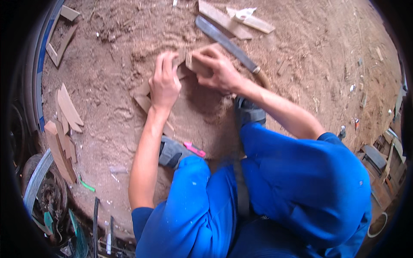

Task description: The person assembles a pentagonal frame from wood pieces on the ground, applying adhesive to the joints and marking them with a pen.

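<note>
My right hand (221,71) grips a small wooden block (198,65) above the sandy, sawdust-strewn ground. Close by on its left, my left hand (165,88) has its fingers curled; motion blur and the fingers hide what they hold, if anything. Beneath and beside the left wrist lie pieces of wood (143,102). A machete (226,42) with a long grey blade rests just beyond my right hand, its brown handle running under my right forearm. Near my left foot is a pink utility knife (194,149).
Wood offcuts (221,18) lie at the far side, with more wood strips (64,146) on the left. Dark wheel-like machine parts (51,198) crowd the lower left. Scrap wood (378,159) is heaped at the right. My shoes (172,152) stand close to the work.
</note>
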### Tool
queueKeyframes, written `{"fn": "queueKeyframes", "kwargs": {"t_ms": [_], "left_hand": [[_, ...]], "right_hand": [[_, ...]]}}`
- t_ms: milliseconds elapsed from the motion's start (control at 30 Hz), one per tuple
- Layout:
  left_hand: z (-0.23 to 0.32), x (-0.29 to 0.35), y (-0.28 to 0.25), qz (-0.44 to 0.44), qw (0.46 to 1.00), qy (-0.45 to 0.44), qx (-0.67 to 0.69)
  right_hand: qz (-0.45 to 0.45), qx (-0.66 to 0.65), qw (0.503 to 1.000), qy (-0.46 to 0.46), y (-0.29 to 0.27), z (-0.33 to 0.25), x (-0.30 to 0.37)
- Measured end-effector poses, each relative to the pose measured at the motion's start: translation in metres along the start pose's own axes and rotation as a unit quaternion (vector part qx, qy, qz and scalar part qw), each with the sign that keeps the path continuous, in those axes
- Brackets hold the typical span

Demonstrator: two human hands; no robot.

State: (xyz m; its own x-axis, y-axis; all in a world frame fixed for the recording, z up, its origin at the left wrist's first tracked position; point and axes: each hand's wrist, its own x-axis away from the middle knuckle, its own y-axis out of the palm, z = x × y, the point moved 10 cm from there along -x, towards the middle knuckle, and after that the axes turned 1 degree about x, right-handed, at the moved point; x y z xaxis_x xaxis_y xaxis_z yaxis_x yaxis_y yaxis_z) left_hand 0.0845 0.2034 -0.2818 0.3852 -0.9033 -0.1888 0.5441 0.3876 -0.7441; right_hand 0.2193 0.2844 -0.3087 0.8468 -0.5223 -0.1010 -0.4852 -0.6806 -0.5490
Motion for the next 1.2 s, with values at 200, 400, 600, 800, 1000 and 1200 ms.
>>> {"fn": "queueKeyframes", "kwargs": {"t_ms": [200, 400, 600, 800, 1000, 1200], "left_hand": [[0.001, 0.003, -0.005, 0.007, 1.0, 0.001, -0.003], [0.001, 0.001, -0.001, 0.005, 1.0, -0.012, 0.003], [0.005, 0.0, -0.004, 0.015, 1.0, -0.007, -0.003], [0.005, -0.004, 0.017, -0.075, 0.994, 0.033, -0.069], [0.02, -0.016, 0.037, -0.158, 0.975, 0.05, -0.146], [-0.006, -0.004, 0.021, -0.074, 0.996, 0.008, -0.048]], "right_hand": [[-0.235, -0.054, 0.956, 0.164, -0.006, 0.02, 0.002], [0.073, -0.291, 0.924, 0.236, -0.07, 0.032, -0.059], [0.08, 0.071, 0.973, 0.207, -0.093, 0.054, -0.081], [0.047, 0.228, 0.959, 0.159, -0.084, 0.056, -0.086], [0.081, 0.294, 0.942, 0.141, -0.088, 0.056, -0.081], [0.061, 0.188, 0.979, 0.043, -0.071, 0.003, -0.042]]}}
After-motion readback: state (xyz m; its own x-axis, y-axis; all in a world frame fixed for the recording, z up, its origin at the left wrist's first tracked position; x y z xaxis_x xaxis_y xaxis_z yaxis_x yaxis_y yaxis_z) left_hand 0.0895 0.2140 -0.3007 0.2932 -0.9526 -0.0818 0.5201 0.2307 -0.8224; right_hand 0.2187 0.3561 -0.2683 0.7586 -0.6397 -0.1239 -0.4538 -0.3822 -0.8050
